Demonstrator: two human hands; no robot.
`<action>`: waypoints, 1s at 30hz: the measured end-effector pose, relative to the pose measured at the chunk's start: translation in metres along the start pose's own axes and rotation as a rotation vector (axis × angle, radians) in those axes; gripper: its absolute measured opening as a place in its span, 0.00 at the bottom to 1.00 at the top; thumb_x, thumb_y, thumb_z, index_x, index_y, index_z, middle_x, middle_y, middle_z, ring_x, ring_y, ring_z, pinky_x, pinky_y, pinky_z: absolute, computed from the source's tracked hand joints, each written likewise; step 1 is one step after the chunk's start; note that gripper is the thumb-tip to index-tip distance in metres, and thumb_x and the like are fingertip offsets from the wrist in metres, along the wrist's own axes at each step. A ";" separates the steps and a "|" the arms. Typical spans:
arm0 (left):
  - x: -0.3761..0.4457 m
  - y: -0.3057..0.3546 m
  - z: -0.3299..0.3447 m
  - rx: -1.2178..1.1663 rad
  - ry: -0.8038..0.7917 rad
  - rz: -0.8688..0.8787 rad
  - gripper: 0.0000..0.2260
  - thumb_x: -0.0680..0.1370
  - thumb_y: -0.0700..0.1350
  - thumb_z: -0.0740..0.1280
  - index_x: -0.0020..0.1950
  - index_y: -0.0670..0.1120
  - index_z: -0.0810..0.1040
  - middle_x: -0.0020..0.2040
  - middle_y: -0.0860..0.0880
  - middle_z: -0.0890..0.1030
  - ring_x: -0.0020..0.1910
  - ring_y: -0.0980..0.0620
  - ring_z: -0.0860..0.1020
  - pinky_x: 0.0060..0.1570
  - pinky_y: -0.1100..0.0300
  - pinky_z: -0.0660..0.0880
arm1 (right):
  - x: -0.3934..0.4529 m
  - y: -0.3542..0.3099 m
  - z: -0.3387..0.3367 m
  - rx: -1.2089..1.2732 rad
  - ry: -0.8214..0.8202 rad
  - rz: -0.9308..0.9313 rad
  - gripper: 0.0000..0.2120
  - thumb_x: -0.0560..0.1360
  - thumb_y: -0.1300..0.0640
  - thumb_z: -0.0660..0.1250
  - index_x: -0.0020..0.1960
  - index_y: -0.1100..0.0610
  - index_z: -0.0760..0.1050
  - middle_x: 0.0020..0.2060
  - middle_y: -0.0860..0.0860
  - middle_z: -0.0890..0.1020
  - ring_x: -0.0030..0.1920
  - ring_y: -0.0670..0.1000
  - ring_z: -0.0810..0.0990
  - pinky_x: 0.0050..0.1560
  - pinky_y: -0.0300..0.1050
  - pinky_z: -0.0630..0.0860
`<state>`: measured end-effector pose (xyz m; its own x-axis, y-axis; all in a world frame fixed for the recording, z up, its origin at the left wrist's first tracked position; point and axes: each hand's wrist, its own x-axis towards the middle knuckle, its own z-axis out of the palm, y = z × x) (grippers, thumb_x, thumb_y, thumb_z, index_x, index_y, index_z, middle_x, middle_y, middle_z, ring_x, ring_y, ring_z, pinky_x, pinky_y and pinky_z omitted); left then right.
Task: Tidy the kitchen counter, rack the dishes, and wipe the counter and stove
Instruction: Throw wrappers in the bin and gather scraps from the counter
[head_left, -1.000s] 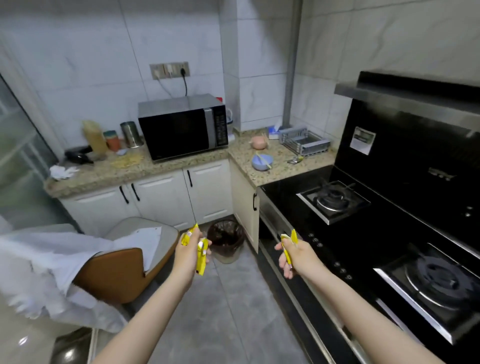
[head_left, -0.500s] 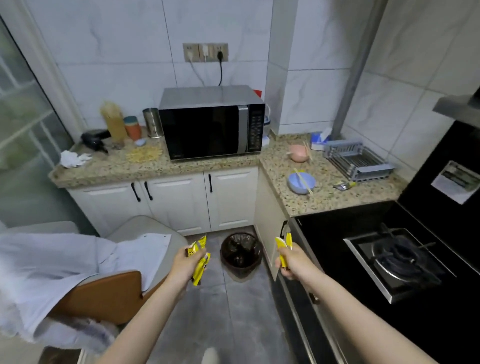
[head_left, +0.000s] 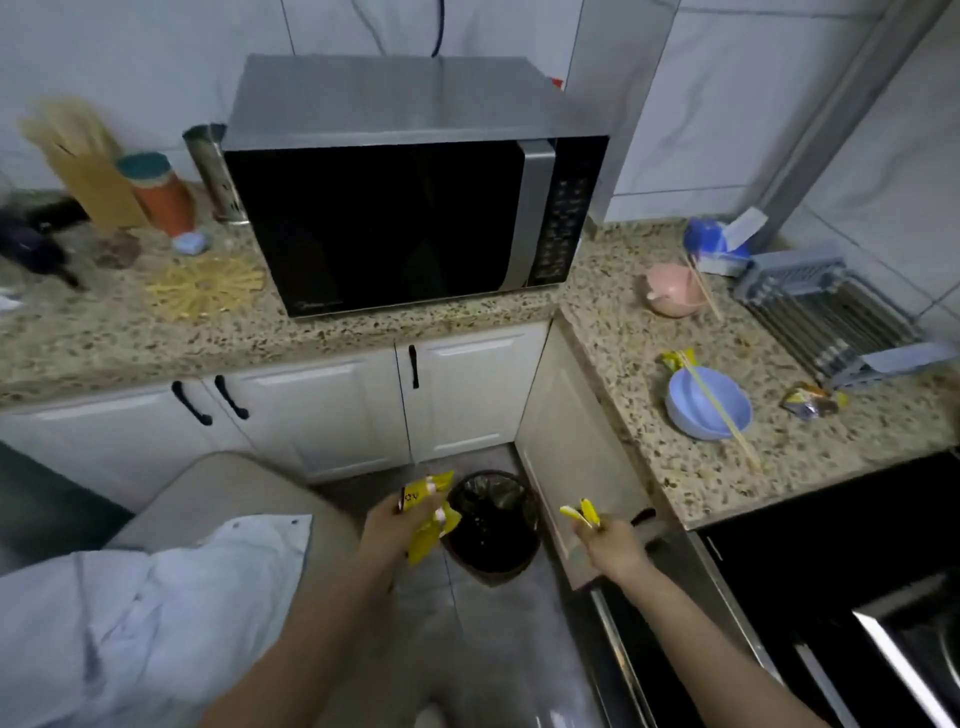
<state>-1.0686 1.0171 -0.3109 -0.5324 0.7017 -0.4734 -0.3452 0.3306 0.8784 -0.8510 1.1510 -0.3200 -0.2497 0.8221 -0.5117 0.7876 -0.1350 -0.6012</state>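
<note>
My left hand (head_left: 387, 527) grips crumpled yellow wrappers (head_left: 431, 512) just left of the black-lined trash bin (head_left: 493, 525) on the floor. My right hand (head_left: 608, 545) pinches a small yellow wrapper scrap (head_left: 581, 513) to the right of the bin's rim. On the granite counter (head_left: 701, 467) sit a blue bowl (head_left: 709, 410) with chopsticks across it, a pink bowl (head_left: 672, 288) with chopsticks, another yellow wrapper (head_left: 675, 358) and a crumpled wrapper (head_left: 810, 402). A metal dish rack (head_left: 831, 317) stands at the far right.
A microwave (head_left: 410, 208) fills the back counter, with jars, a pasta container (head_left: 85, 166) and a straw trivet (head_left: 205, 288) to its left. The black stove (head_left: 857, 597) lies at the lower right. A chair with white cloth (head_left: 156, 597) stands at the lower left.
The view has moved closer to the counter corner and tilted down. Both hands, still holding yellow wrappers, have come nearer the trash bin, one on each side.
</note>
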 end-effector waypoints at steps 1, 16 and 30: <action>0.016 0.000 0.002 -0.008 -0.042 -0.046 0.07 0.75 0.41 0.70 0.52 0.44 0.83 0.37 0.37 0.79 0.37 0.47 0.80 0.37 0.61 0.79 | 0.012 0.000 0.002 0.002 -0.003 -0.014 0.14 0.78 0.57 0.65 0.34 0.54 0.72 0.29 0.50 0.74 0.32 0.49 0.71 0.37 0.42 0.66; 0.190 -0.124 0.043 0.114 0.047 -0.516 0.09 0.74 0.40 0.70 0.51 0.36 0.80 0.38 0.43 0.83 0.33 0.48 0.81 0.29 0.61 0.77 | 0.196 0.052 0.067 0.057 -0.090 0.113 0.10 0.78 0.53 0.64 0.41 0.56 0.69 0.34 0.50 0.75 0.41 0.52 0.74 0.39 0.42 0.66; 0.300 -0.215 0.090 0.225 0.074 -0.601 0.22 0.73 0.49 0.72 0.65 0.42 0.74 0.59 0.47 0.76 0.53 0.51 0.77 0.47 0.70 0.73 | 0.298 0.111 0.140 0.106 -0.160 0.136 0.10 0.75 0.56 0.67 0.53 0.53 0.67 0.42 0.48 0.75 0.43 0.47 0.76 0.36 0.35 0.69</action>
<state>-1.0842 1.2136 -0.6358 -0.3520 0.3103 -0.8831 -0.4334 0.7822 0.4476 -0.9169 1.3034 -0.6244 -0.2379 0.6954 -0.6780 0.7588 -0.3026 -0.5767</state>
